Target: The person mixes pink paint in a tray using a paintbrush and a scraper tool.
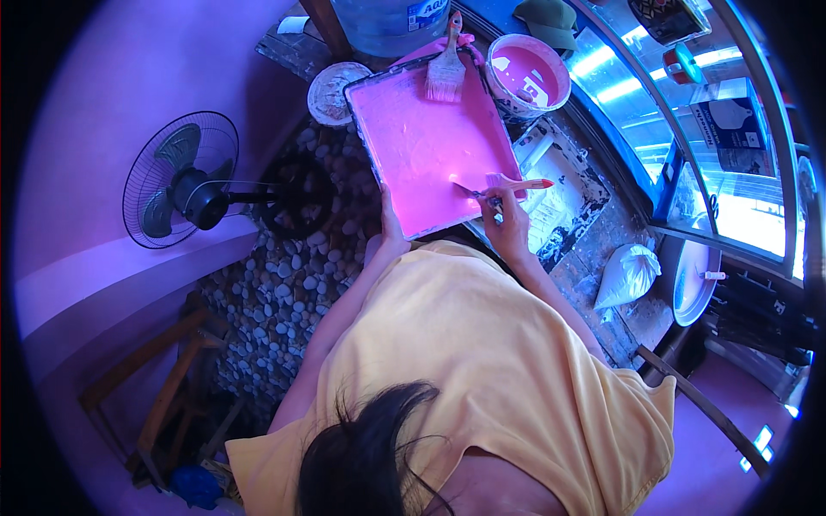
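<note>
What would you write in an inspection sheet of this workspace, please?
Surface: wooden table, paint-stained.
Job's things: pink tray, scraper, red-tipped brush.
Clutter: second brush across the tray's far rim, pink-paint bucket, cap, white bag.
Left hand: at the tray's near-left edge, grip partly hidden.
Right hand: holds the scraper, blade over the tray; whether it also holds the brush is unclear.
Cables: thin pale line at the fan, perhaps its cord.
Surroundings: pebble-patterned floor, glass panes at right.

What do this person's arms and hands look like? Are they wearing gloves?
No gloves! The left hand and right hand are both bare, and no watch shows. The forearms are uncovered too. Higher up, a loose, plain yellow top drapes wide around the upper arms. The fingernails are too small to make out.
</note>
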The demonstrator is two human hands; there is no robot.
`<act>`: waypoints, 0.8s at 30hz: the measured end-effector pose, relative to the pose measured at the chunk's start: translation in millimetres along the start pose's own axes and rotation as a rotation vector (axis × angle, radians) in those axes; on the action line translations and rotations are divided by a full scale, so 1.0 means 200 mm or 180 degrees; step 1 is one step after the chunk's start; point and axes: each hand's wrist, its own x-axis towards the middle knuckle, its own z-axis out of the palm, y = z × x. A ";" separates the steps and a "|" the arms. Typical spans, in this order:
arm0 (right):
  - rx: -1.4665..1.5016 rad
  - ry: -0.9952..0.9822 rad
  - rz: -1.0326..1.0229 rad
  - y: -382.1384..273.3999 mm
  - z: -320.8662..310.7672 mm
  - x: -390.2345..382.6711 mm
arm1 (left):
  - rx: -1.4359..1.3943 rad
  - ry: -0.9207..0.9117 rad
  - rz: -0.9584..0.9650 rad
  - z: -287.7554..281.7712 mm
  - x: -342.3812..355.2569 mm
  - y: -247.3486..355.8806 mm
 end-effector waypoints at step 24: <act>0.0085 0.0392 0.1184 0.15 -0.13 0.06 | -0.0028 0.0022 0.0167 -0.03 0.03 -0.04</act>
